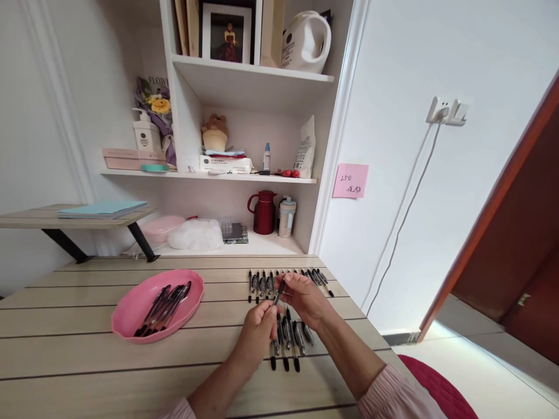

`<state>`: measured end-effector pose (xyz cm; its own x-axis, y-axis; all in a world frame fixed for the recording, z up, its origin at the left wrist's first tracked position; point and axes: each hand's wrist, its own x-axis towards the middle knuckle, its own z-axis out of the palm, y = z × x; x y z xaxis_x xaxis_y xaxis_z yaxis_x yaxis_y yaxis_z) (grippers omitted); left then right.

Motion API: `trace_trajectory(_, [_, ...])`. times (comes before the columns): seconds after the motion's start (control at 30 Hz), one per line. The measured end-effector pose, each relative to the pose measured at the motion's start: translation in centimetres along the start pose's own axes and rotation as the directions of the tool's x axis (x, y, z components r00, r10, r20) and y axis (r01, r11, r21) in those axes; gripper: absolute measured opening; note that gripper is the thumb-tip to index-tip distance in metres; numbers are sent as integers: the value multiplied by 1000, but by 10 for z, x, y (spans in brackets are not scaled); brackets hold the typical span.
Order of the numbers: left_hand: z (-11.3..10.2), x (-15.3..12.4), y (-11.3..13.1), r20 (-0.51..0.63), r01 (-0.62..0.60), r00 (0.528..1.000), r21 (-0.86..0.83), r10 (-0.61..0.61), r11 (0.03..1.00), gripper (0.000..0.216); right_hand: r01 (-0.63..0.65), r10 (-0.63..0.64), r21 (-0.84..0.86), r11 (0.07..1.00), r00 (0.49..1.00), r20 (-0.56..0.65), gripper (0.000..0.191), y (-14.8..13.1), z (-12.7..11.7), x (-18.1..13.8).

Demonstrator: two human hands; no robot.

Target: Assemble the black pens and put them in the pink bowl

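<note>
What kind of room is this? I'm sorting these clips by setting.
Probably a room in a home: built-in shelves hold a framed picture, a red jug and household bottles, and both hands hold a pen over a wooden table.

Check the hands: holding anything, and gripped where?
Both hands hold one black pen over the table. The left hand pinches its lower end; the right hand grips its upper end.

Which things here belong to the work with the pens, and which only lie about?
In use: pen held by left hand and right hand; pen rows; pink tray.
Lying about: red jug; pink note; blue folder.
</note>
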<state>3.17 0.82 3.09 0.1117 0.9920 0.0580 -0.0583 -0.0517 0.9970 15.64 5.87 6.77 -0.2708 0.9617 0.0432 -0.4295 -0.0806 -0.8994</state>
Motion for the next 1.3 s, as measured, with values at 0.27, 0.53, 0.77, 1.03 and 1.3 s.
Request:
trace_trajectory(0.27, [2, 13, -10, -32, -14, 999, 10, 14, 1000, 40, -18, 13, 70, 997, 997, 77, 30, 4, -10, 14])
trace_trajectory(0.53, [4, 15, -11, -21, 25, 999, 32, -24, 999, 41, -38, 32, 59, 998, 994, 106, 31, 2, -20, 14])
trace_trajectory(0.77, [2, 13, -14, 11, 0, 1000, 102, -2, 995, 38, -53, 53, -2, 999, 997, 58, 25, -2, -23, 9])
trace_trajectory(1.03, [2, 10, -10, -7, -6, 1000, 115, 7, 993, 40, -5, 6, -47, 999, 1000, 30, 24, 0, -27, 10])
trace_trajectory(1.3, [2, 10, -10, -33, -28, 999, 140, 33, 990, 40, 9, 4, -269, 963, 999, 47, 30, -6, -35, 13])
